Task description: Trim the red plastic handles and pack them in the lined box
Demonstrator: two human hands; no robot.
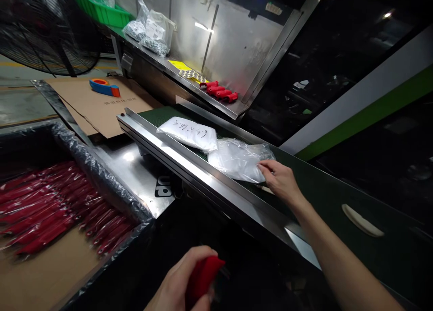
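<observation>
My left hand [179,279], low in the middle of the view, is closed round a red part [204,275]; something thin sticks out at its right, too blurred to name. Up on the dark green belt, my right hand [279,176] pinches the right edge of a stack of clear plastic bags [235,160]. Just left of these bags, touching them, lies a white packet [189,133] with handwritten figures. A thin pale item [266,189] shows partly from under my right hand.
Metal rails [203,176] edge the belt, where a pale curved piece [361,221] lies. Bagged red parts [43,207] fill a lined crate at left. Behind are a tape dispenser [104,88] on cardboard, several red parts [221,93] on a shelf, a green bin [101,11] and a fan [43,31].
</observation>
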